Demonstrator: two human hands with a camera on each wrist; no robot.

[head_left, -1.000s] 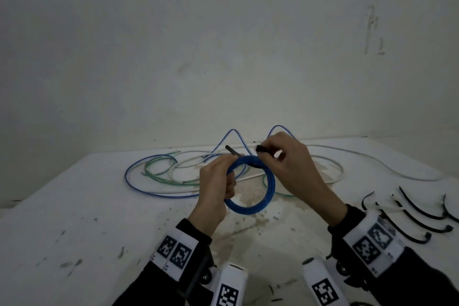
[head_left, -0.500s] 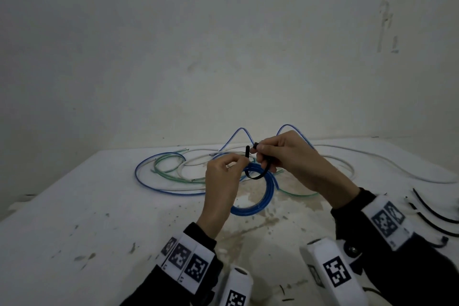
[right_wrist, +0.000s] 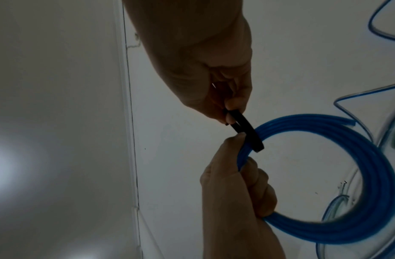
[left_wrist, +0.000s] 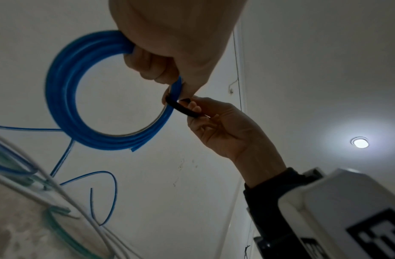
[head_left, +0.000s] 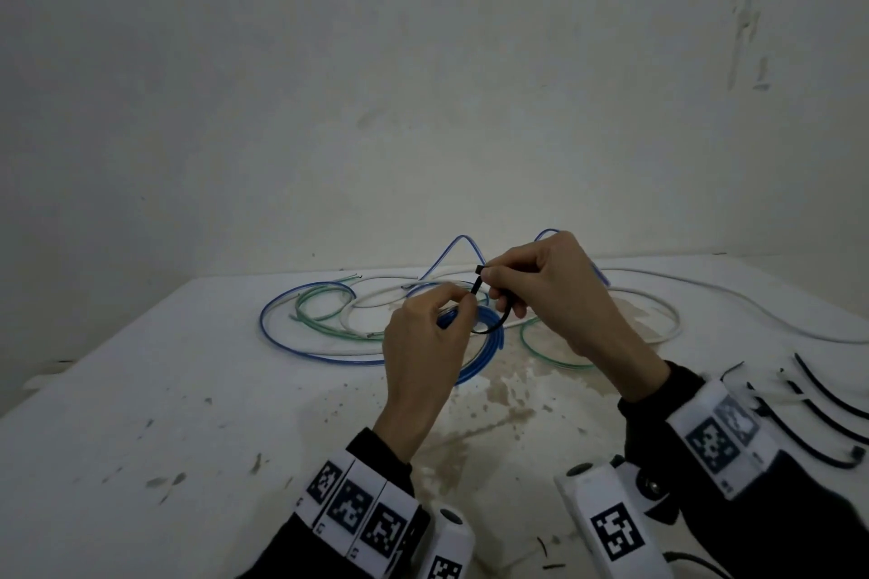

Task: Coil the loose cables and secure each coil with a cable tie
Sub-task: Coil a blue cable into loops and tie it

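A blue cable coil (head_left: 484, 353) (left_wrist: 65, 91) (right_wrist: 358, 184) hangs above the white table, gripped by my left hand (head_left: 432, 334) (left_wrist: 169, 57) (right_wrist: 243, 189) at its upper edge. A black cable tie (head_left: 493, 322) (left_wrist: 181, 106) (right_wrist: 249, 129) loops around the coil's strands beside the left thumb. My right hand (head_left: 541, 292) (left_wrist: 216, 121) (right_wrist: 216, 84) pinches the tie's head end (head_left: 479, 269) just right of the left hand. The tie's tail rises between the two hands.
Loose blue, green and white cables (head_left: 329, 310) lie tangled on the white table (head_left: 141, 414) behind the hands. A long white cable (head_left: 752, 310) runs to the right. Several black cable ties (head_left: 827, 418) lie at the table's right edge. A wall stands close behind.
The tie went from straight across the coil's top to looped around its strands. Both hands drew closer together, and the coil tilted lower behind the left hand.
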